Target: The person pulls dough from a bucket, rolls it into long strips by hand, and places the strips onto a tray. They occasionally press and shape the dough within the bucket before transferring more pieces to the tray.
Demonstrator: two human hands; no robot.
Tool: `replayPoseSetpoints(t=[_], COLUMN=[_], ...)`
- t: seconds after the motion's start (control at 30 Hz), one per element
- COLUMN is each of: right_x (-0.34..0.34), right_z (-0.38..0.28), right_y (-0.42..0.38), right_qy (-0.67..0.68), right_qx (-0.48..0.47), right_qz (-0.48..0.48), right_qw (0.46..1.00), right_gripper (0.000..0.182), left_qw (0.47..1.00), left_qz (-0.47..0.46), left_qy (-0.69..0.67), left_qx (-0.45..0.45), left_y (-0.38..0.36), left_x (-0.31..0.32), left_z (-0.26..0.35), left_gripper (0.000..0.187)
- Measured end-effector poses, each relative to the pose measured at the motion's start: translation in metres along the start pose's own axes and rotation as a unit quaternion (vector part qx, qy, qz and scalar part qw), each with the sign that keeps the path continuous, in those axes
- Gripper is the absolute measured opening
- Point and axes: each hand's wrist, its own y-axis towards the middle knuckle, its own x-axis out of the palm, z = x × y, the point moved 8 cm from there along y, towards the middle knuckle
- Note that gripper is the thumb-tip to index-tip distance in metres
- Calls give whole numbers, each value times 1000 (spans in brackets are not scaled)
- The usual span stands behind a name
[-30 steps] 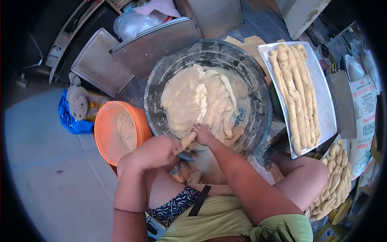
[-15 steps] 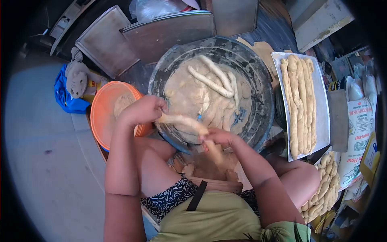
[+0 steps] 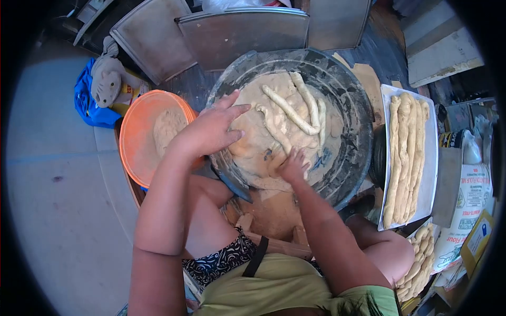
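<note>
A large dark basin (image 3: pixel 358 152) holds flour and several ropes of dough. My left hand (image 3: pixel 213 126) is over the basin's left rim, its fingers spread and nothing in them. Lower in the basin, my right hand (image 3: pixel 295 166) has its fingers curled over the lower end of a dough rope (image 3: pixel 274 126), which lies on the flour. Part of that end is hidden under the hand. Just to the right, a long pale dough rope (image 3: pixel 290 110) and a bent dough rope (image 3: pixel 308 100) meet near their lower ends.
An orange bucket (image 3: pixel 129 142) with flour stands left of the basin. On the right, a tray (image 3: pixel 428 158) carries several long dough ropes, with more shaped dough (image 3: pixel 419 258) below it. Metal trays (image 3: pixel 242 42) lean behind the basin. A flour sack (image 3: pixel 469 200) stands far right.
The dough rope that was stretched between both hands now lies in the basin. My left hand has let go and opened; my right hand has moved up and forward. The view has shifted slightly.
</note>
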Motion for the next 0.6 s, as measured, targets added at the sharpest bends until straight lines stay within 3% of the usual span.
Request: replayPoseSetpoints(t=[0.03,0.1,0.13,0.2,0.23,0.27,0.3,0.37,0.43,0.5,0.6], right_x=[4,22,29,5,-18,-35,-27,-29,18,44,35], right_z=[-6,-37,-19,12,42,66,68,93,65,30,27], right_y=[-19,-51,-39,-22,7,24,32,42,36,-7,-37], right_qy=[-1,-130,-129,-221,-162,-98,-100,62,95,-44,-94], right_qx=[0,-194,-192,-354,-208,-55,-58,28,-29,-74,-167], right_qz=[-8,-89,-90,212,124,29,22,191,137,66,33], right_qw=[1000,968,969,884,957,993,993,979,986,994,981], right_gripper=[82,85,85,83,82,81,81,82,83,79,75], left_qw=[1000,999,998,996,996,997,997,997,997,996,998], left_qz=[-5,-42,-44,-58,-58,-49,-41,-54,-54,-59,-44], left_qy=[-2,-33,-34,-66,-68,-58,-50,-55,-61,-60,-40], left_qx=[-5,-6,-6,16,12,20,29,21,11,19,30], left_y=[-1,-2,-1,-3,-2,-4,-6,-4,1,6,13], left_x=[0,4,3,5,5,4,5,7,6,6,15], left_z=[0,2,3,8,6,6,8,10,9,12,5], left_gripper=[57,54,54,54,54,54,54,54,54,54,54])
